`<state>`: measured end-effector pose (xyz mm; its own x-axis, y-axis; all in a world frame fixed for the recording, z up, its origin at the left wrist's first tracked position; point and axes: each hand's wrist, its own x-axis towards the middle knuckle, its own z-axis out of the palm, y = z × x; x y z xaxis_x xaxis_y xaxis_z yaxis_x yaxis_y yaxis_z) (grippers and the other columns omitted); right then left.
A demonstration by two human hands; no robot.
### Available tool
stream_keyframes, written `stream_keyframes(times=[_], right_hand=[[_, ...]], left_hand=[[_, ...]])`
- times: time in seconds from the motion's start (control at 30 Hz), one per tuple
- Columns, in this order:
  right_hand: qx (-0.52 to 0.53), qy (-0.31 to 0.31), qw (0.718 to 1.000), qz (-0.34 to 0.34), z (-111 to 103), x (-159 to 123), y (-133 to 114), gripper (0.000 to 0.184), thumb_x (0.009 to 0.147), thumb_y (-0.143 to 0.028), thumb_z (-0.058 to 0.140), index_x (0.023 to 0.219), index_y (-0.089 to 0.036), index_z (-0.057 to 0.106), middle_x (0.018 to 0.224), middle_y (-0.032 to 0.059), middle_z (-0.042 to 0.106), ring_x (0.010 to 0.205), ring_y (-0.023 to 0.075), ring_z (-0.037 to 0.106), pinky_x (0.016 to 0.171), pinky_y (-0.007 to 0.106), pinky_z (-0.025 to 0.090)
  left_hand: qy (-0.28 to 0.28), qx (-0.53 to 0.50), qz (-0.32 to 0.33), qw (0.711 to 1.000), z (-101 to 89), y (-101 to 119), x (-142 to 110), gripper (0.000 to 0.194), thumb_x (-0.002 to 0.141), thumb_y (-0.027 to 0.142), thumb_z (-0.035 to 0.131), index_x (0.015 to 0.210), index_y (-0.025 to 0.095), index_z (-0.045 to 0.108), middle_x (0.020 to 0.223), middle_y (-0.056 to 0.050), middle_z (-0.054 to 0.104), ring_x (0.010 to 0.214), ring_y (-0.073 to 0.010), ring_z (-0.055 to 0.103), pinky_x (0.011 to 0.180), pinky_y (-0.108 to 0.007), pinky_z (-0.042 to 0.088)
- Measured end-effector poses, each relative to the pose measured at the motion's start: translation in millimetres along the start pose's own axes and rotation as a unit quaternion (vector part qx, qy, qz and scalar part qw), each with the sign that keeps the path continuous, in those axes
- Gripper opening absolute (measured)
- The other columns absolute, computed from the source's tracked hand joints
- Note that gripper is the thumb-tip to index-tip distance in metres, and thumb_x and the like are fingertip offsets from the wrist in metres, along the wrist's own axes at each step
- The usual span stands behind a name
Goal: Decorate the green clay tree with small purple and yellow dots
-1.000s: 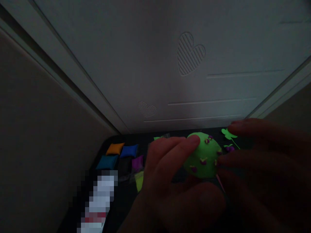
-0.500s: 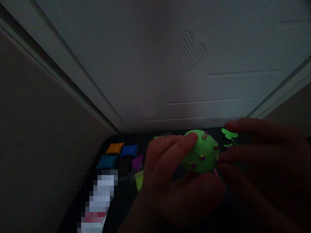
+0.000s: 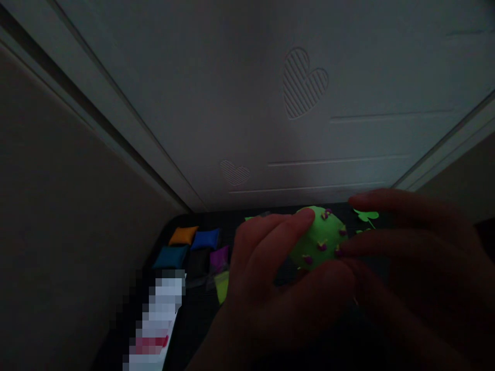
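Observation:
My left hand [image 3: 266, 288] is closed around a bright green ball [image 3: 315, 237] that looks like modelling clay, its fingers over the top and left and the thumb below. Several small purple bits with yellow-green tips dot the ball's surface. At its right edge, my right hand [image 3: 410, 268] has a fingertip against one small purple-and-yellow piece [image 3: 339, 250], the thumb close below in a pinch. Another finger of that hand is held apart, higher up. Behind it lies a flat green leaf-like shape [image 3: 366, 215], partly hidden by the fingers.
Soft coloured packets lie on the dark table at the left: orange [image 3: 183, 235], blue [image 3: 206, 239], teal [image 3: 170, 257], purple [image 3: 219, 258] and yellow [image 3: 221, 286]. A blurred-out white object [image 3: 158, 319] lies nearer. A white panel with embossed hearts [image 3: 303, 85] rises behind the table.
My right hand has moved slightly left, bringing the small purple piece from the ball's edge further onto its surface. The left hand's thumb has shifted up a little along the ball.

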<state>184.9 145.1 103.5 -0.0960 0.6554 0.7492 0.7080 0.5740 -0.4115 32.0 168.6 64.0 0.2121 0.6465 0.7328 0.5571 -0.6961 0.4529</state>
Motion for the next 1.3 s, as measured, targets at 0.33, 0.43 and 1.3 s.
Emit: stream_keyframes(times=[0.33, 0.43, 1.3], right_hand=[[-0.013, -0.008, 0.999, 0.028, -1.5, -2.3, 0.0, 0.021, 0.075, -0.037, 0.053, 0.095, -0.030, 0.053, 0.111, -0.0009, 0.048, 0.092, 0.0178, 0.052, 0.073, 0.031, 0.048], [-0.015, -0.007, 1.000, 0.008, -0.5, -2.1, 0.4, 0.022, 0.075, -0.033, 0.053, 0.097, -0.030, 0.051, 0.113, -0.0018, 0.047, 0.093, 0.0165, 0.051, 0.074, 0.030, 0.048], [-0.070, 0.055, 0.993, -0.079, 17.7, 6.1, 20.5, 0.031, 0.063, -0.013, 0.067, 0.091, -0.022, 0.056, 0.104, 0.0042, 0.056, 0.094, 0.0208, 0.053, 0.079, 0.038, 0.043]], left_hand=[[0.009, 0.026, 0.034, 0.999, -7.6, -0.1, 9.8, 0.073, 0.064, 0.019, 0.067, 0.127, 0.030, 0.031, 0.110, 0.000, 0.053, 0.092, -0.0163, 0.055, 0.078, -0.031, 0.051], [0.007, 0.049, 0.058, 0.997, -7.2, -0.6, 12.6, 0.076, 0.061, 0.018, 0.069, 0.126, 0.028, 0.032, 0.115, -0.001, 0.052, 0.098, -0.0181, 0.053, 0.082, -0.031, 0.050], [-0.002, -0.003, 0.012, 1.000, 0.4, 3.9, 14.4, 0.070, 0.070, 0.014, 0.059, 0.131, 0.026, 0.025, 0.118, -0.002, 0.053, 0.103, -0.0186, 0.050, 0.086, -0.037, 0.045]])
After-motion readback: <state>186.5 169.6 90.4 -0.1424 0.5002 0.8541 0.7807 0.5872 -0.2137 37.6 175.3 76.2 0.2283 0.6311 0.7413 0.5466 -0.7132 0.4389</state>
